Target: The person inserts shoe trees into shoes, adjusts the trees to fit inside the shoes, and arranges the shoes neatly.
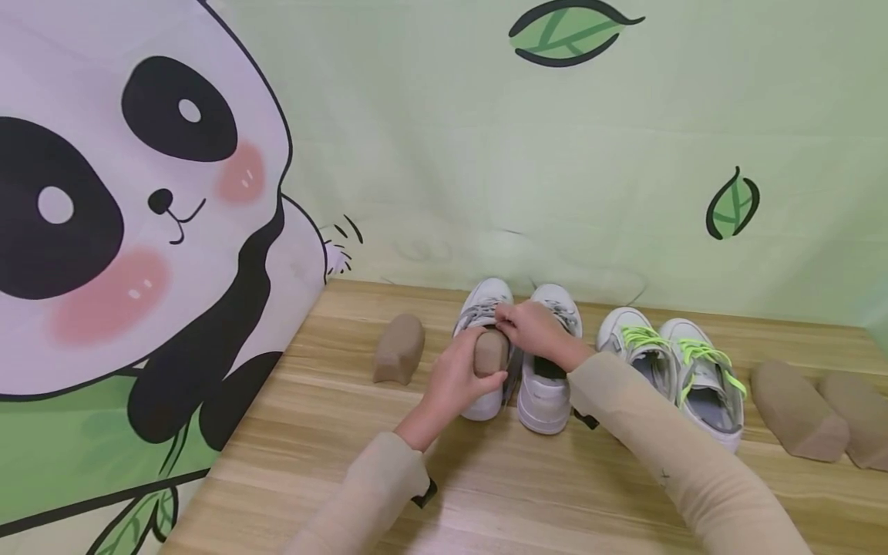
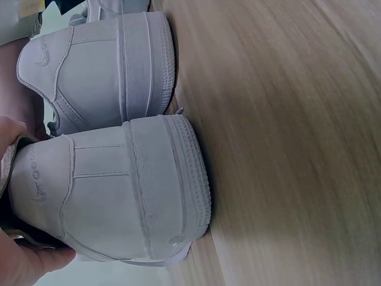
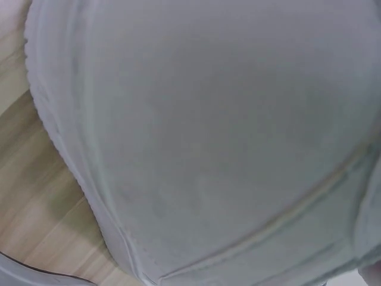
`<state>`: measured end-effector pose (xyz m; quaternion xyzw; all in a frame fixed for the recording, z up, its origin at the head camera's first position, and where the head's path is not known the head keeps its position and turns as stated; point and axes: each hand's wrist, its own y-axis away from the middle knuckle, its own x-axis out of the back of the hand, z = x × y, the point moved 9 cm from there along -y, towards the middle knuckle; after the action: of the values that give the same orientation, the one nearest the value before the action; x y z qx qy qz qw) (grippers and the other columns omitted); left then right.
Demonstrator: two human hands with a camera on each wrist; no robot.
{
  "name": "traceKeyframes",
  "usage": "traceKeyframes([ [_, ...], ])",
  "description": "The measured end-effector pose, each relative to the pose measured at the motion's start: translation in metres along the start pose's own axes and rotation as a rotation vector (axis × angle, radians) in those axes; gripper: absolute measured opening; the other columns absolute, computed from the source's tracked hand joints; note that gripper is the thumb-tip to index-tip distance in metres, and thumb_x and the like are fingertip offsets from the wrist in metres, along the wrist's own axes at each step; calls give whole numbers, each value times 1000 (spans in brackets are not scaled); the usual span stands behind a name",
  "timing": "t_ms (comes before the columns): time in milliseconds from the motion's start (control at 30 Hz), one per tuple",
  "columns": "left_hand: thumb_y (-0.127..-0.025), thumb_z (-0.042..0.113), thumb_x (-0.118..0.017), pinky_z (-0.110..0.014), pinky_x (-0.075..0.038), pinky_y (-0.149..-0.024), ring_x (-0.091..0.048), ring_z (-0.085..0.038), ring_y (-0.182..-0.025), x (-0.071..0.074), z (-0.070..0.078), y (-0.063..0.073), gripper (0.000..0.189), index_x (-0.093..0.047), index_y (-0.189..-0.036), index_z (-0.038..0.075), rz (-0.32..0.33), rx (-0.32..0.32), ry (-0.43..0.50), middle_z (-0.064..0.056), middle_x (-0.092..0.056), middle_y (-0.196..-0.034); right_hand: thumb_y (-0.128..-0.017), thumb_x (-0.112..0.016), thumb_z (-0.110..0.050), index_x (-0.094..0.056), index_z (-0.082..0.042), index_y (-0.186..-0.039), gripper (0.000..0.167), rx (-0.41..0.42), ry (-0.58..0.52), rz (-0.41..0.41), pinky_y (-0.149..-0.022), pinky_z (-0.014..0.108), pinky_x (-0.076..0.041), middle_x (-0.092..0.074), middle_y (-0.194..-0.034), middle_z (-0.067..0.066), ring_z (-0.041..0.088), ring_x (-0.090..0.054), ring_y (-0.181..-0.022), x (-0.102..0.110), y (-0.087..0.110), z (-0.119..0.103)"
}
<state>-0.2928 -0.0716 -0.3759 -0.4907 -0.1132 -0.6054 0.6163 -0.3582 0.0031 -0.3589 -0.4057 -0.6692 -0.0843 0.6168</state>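
Observation:
In the head view, a white sneaker with grey laces stands on the wooden surface, toe toward the wall. My left hand grips a brown moulded shoe insert at that sneaker's opening, thumb and fingers on either side. My right hand pinches the same sneaker's tongue, just ahead of the insert. Beside it stands the matching sneaker, partly under my right hand and sleeve. The left wrist view shows both heels, with my left fingers at the collar of the nearer sneaker. A white shoe surface fills most of the right wrist view.
Another brown insert lies left of the sneakers. To the right stand two white sneakers with neon-yellow laces, partly behind my right sleeve. Two more inserts lie at the far right. A green panda-print wall cloth rises behind.

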Motion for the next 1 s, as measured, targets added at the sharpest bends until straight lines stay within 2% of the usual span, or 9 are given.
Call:
traceKeyframes([
  [633,-70,29,-72,-35,-46,-80,-55,-21,-97,-6,-4,-8,61,-44,-119,6,-66,37,-1,-9,-55,-112,-81,-58,-6,-57,-8,-76,6,-15,18,3,-53,30,-43,-62,-67,6,16,-51,-54,-1,-1,1],
  [867,-71,39,-71,-36,-45,-82,-54,-21,-101,-7,-7,-10,68,-42,-124,9,-123,108,34,-6,-54,-118,-83,-56,-11,-55,-9,-75,8,-61,-14,-44,-53,26,-41,-58,-64,3,13,-47,-53,-2,-1,7],
  [1000,-69,46,-69,-38,-45,-82,-54,-23,-104,-5,-6,-5,73,-43,-125,9,-79,165,-13,-8,-54,-120,-82,-58,-13,-57,-9,-77,7,-118,-73,-60,-57,28,-43,-62,-70,4,13,-50,-58,-2,0,15],
])
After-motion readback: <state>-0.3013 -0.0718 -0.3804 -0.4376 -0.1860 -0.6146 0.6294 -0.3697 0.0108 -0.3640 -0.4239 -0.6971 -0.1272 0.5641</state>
